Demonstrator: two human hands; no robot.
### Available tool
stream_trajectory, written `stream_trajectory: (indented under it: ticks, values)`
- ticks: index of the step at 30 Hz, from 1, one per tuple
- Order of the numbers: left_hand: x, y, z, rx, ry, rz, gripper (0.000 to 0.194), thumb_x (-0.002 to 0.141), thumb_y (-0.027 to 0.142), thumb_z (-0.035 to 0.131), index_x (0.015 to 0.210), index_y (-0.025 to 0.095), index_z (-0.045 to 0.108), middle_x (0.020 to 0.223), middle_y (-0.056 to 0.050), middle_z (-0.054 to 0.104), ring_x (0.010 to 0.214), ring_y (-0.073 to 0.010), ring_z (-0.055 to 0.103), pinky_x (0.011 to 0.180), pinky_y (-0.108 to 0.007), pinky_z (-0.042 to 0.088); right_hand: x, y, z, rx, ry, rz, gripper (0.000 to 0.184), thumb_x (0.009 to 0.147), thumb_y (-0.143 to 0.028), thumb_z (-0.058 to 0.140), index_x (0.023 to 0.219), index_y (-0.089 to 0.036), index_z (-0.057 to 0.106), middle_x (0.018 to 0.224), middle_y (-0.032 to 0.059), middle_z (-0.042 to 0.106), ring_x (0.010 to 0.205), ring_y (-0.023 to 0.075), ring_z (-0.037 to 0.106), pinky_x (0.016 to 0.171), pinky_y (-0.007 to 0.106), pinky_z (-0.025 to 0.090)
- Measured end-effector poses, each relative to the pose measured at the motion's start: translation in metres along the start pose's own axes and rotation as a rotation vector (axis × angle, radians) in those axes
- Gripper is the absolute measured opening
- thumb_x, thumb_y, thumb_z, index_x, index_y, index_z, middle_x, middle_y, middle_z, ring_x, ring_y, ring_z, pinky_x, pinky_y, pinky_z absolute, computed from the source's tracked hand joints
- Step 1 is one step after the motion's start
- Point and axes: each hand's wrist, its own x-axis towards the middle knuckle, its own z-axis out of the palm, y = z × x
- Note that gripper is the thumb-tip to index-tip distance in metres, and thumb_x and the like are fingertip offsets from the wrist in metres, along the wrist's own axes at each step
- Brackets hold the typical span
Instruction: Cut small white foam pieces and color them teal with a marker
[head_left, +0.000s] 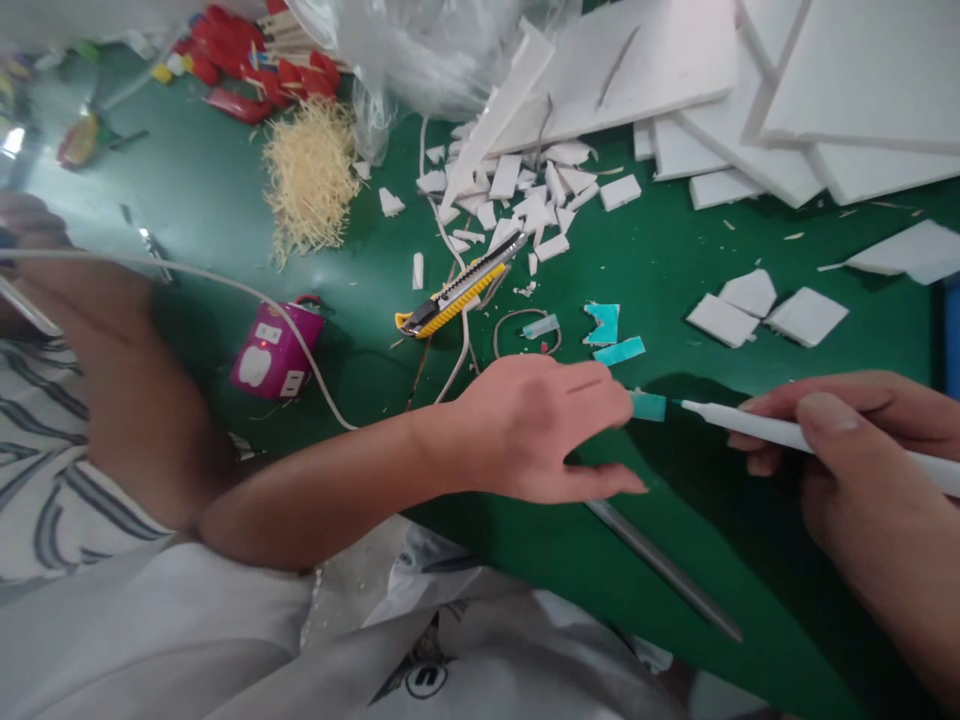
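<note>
Strip (651, 406), teal on its visible face, lies on the green table (667, 255) at the left hand's (532, 430) fingertips, thumb apart; the right hand (862, 460) is closed round a marker (757, 425), tip just beside the strip. Beyond, a notched piece (609, 324) and second strip (620, 351) are teal too, so colouring seems partly done; three white blocks (810, 317) look uncoloured. Clear bag (442, 60) at the back, contents unclear

Marker (772, 428) cut off at right edge; teal strip (649, 406) part-hidden.
</note>
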Motion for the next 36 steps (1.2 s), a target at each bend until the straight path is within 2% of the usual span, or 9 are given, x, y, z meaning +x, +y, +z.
stream_trajectory:
  ticks: [5,9,15,19,23,26,29,31,36]
  values:
    - [-0.001,0.004,0.000,0.058,-0.215,0.330,0.027,0.093,0.046,0.062,0.089,0.019,0.065,0.077,0.002,0.061,0.062,-0.0120,0.052,0.055,-0.030,0.034,0.002,0.001,0.004,0.026,0.021,-0.015,0.016,0.074,-0.028,0.063,0.059,-0.029,0.068,0.054,0.0014,0.060,0.044,0.0115,0.042,0.037,0.030,0.016]
    - [-0.001,0.006,0.004,0.089,-0.234,0.348,0.019,0.095,0.037,0.060,0.088,0.020,0.066,0.077,0.002,0.061,0.062,-0.0121,0.052,0.056,-0.030,0.037,0.002,0.001,0.005,0.057,0.041,-0.016,0.015,0.074,-0.025,0.064,0.059,-0.026,0.068,0.054,0.0000,0.060,0.046,0.0107,0.044,0.040,0.028,0.028]
    - [0.000,0.006,0.003,0.077,-0.192,0.304,0.021,0.091,0.039,0.066,0.084,0.019,0.066,0.075,0.002,0.060,0.059,-0.0123,0.050,0.055,-0.030,0.037,-0.001,-0.002,0.002,-0.021,0.034,-0.008,0.015,0.077,-0.028,0.065,0.063,-0.025,0.070,0.057,0.0016,0.063,0.043,0.0103,0.045,0.034,0.027,0.024]
    - [0.001,0.007,0.001,0.055,-0.094,0.320,0.033,0.096,0.044,0.057,0.076,0.018,0.064,0.066,0.003,0.056,0.055,-0.0122,0.047,0.053,-0.030,0.034,-0.001,-0.002,-0.001,0.022,0.006,0.012,0.015,0.078,-0.025,0.065,0.063,-0.025,0.068,0.057,0.0005,0.064,0.047,0.0125,0.053,0.043,0.027,0.042]
    - [0.001,0.007,-0.001,0.132,0.028,0.231,0.034,0.101,0.032,0.049,0.072,0.018,0.062,0.064,0.003,0.057,0.056,-0.0111,0.049,0.053,-0.028,0.033,-0.001,-0.001,-0.001,0.063,0.006,-0.012,0.012,0.078,-0.026,0.067,0.067,-0.026,0.071,0.057,-0.0008,0.064,0.049,0.0130,0.056,0.050,0.029,0.049]
    - [0.001,0.002,-0.005,0.144,0.109,0.042,0.030,0.099,0.028,0.051,0.074,0.017,0.062,0.066,0.002,0.059,0.060,-0.0107,0.053,0.056,-0.025,0.037,-0.004,0.002,0.000,0.036,0.012,-0.061,0.008,0.079,-0.030,0.070,0.074,-0.025,0.073,0.063,0.0006,0.067,0.051,0.0137,0.059,0.051,0.030,0.050]
    - [0.001,-0.006,-0.011,0.147,0.179,-0.198,0.017,0.096,0.027,0.056,0.085,0.016,0.064,0.076,0.000,0.062,0.067,-0.0116,0.058,0.061,-0.024,0.042,-0.006,0.004,-0.002,-0.058,0.102,-0.119,0.017,0.079,-0.042,0.073,0.086,-0.027,0.075,0.078,0.0044,0.072,0.061,0.0174,0.065,0.056,0.034,0.054]
    - [0.002,-0.009,-0.012,0.127,0.169,-0.242,0.014,0.096,0.026,0.057,0.089,0.016,0.063,0.080,-0.001,0.063,0.071,-0.0122,0.059,0.064,-0.023,0.043,-0.008,0.004,-0.005,-0.076,0.133,-0.125,0.025,0.078,-0.046,0.073,0.095,-0.028,0.075,0.088,0.0065,0.074,0.071,0.0210,0.069,0.058,0.036,0.055]
    - [0.003,0.000,-0.008,0.059,-0.007,0.135,0.029,0.101,0.036,0.049,0.083,0.018,0.063,0.077,-0.001,0.064,0.070,-0.0128,0.058,0.060,-0.027,0.039,-0.007,0.003,-0.009,-0.032,0.036,-0.156,0.027,0.084,-0.042,0.067,0.107,-0.030,0.075,0.098,0.0070,0.076,0.086,0.0251,0.073,0.074,0.041,0.059]
